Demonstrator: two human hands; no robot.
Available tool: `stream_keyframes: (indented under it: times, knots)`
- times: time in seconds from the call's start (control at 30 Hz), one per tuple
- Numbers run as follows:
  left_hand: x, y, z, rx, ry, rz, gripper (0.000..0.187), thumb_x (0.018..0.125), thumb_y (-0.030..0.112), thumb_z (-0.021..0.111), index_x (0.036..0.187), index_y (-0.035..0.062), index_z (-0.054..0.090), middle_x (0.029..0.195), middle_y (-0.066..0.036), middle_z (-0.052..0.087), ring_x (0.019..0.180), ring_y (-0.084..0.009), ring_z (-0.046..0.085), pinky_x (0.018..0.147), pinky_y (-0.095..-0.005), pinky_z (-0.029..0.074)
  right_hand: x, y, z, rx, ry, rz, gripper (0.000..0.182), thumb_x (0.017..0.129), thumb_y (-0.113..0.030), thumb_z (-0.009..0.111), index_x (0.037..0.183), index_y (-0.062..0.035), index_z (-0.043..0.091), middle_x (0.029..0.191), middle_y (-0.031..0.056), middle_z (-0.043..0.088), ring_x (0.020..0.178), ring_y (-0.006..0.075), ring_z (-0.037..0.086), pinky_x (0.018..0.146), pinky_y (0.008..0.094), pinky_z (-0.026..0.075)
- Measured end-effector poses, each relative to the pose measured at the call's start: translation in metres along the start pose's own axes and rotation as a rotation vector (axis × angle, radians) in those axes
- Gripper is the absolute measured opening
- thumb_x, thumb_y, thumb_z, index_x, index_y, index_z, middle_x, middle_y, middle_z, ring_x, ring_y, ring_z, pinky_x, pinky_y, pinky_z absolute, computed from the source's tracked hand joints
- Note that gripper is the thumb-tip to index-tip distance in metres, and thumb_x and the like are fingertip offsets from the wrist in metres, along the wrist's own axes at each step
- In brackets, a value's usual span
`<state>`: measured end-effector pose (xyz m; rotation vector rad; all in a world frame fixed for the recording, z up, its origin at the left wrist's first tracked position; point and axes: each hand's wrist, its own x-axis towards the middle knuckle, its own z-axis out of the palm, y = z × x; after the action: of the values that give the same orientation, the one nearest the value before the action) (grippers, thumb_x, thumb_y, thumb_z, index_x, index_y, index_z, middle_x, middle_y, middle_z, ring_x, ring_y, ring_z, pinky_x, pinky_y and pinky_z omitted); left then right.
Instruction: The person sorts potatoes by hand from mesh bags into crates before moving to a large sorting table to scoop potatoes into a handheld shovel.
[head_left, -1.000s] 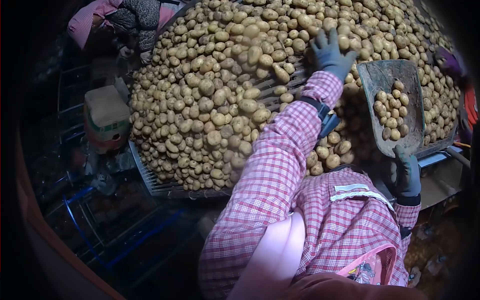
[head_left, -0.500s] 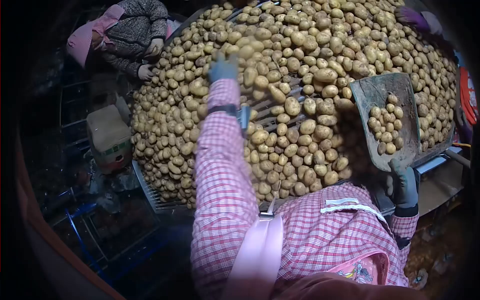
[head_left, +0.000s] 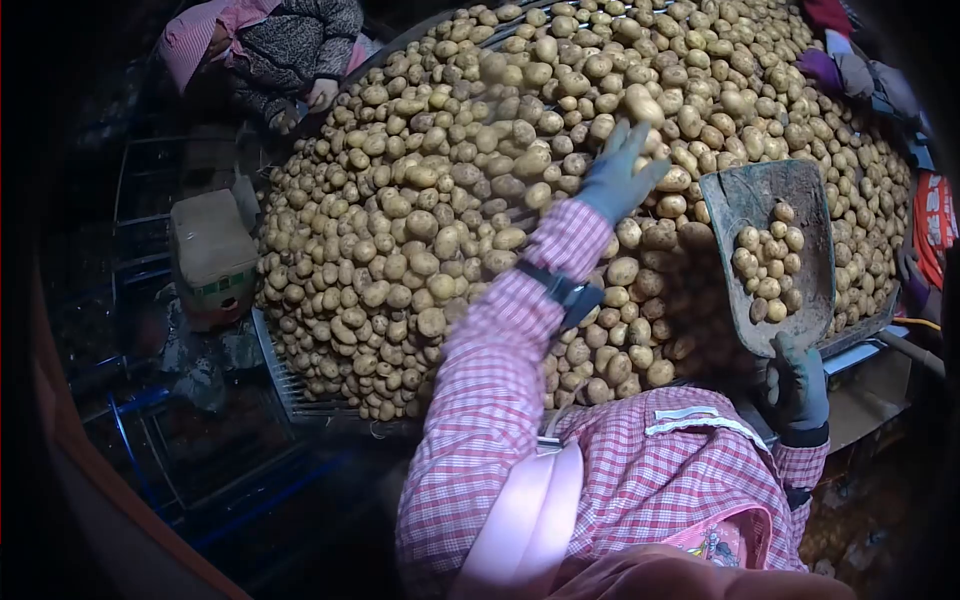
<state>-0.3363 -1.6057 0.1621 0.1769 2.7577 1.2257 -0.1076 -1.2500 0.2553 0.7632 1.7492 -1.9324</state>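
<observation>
My left hand point(head_left: 622, 178), in a grey-blue glove, reaches out over a broad heap of potatoes point(head_left: 420, 225). Its fingers are spread, and a potato point(head_left: 642, 104) lies just past the fingertips. My right hand point(head_left: 798, 385), gloved too, is closed round the handle end of a worn, dirty scoop point(head_left: 808, 245). Several small potatoes point(head_left: 770, 262) sit together in the scoop, which rests on the heap at the right. Most of the handle is hidden by the glove.
Across at upper left a person in a pink head covering point(head_left: 192, 45) leans at the heap's edge. A purple-gloved hand point(head_left: 822, 70) of another person is at upper right. A box point(head_left: 212, 245) stands left of the slatted metal table edge point(head_left: 275, 365). Orange-red material point(head_left: 933, 225) is at far right.
My left hand has swept right across the heap, and potatoes now cover much of the bare slats. My right hand stays on the scoop. The person at upper left has shifted slightly.
</observation>
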Motion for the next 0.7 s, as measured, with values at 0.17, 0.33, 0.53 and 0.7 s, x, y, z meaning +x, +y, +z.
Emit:
stream_keyframes:
  times: [0.17, 0.33, 0.53, 0.7]
  knots:
    - [-0.012, -0.081, -0.121, 0.518, 0.163, -0.401, 0.067, 0.100, 0.050, 0.066, 0.154, 0.0131, 0.054, 0.153, -0.023, 0.053, 0.140, -0.0391, 0.053, 0.117, -0.0514, 0.042, -0.005, 0.000, 0.000, 0.004, 0.038, 0.063, 0.024, 0.100, -0.024, 0.071, 0.113, -0.0041, 0.069, 0.076, 0.0043, 0.068, 0.053, 0.0130, 0.061, 0.042, 0.0255, 0.045]
    - [-0.005, -0.103, -0.133, 0.696, 0.075, -0.532, 0.070, 0.106, 0.064, 0.046, 0.162, 0.0219, 0.040, 0.157, -0.022, 0.045, 0.130, -0.0398, 0.061, 0.115, -0.0574, 0.045, -0.007, -0.003, 0.002, -0.005, 0.011, 0.102, 0.022, 0.101, -0.023, 0.069, 0.111, -0.0034, 0.070, 0.071, 0.0052, 0.066, 0.050, 0.0143, 0.058, 0.045, 0.0267, 0.044]
    - [-0.021, -0.035, -0.040, 0.336, -0.034, -0.309, 0.083, 0.099, 0.069, 0.055, 0.165, 0.0225, 0.037, 0.163, -0.021, 0.039, 0.146, -0.0408, 0.046, 0.117, -0.0520, 0.042, 0.000, 0.000, 0.006, 0.054, -0.067, 0.143, 0.034, 0.105, -0.035, 0.064, 0.111, -0.0026, 0.069, 0.063, 0.0057, 0.064, 0.042, 0.0151, 0.055, 0.040, 0.0273, 0.040]
    - [-0.062, 0.008, -0.007, 0.201, 0.030, -0.008, 0.084, 0.094, 0.051, 0.075, 0.163, 0.0188, 0.042, 0.165, -0.020, 0.037, 0.148, -0.0401, 0.043, 0.122, -0.0484, 0.037, 0.005, -0.002, 0.014, 0.036, -0.076, 0.251, 0.040, 0.106, -0.042, 0.062, 0.113, -0.0033, 0.068, 0.063, 0.0048, 0.064, 0.042, 0.0142, 0.055, 0.040, 0.0272, 0.040]
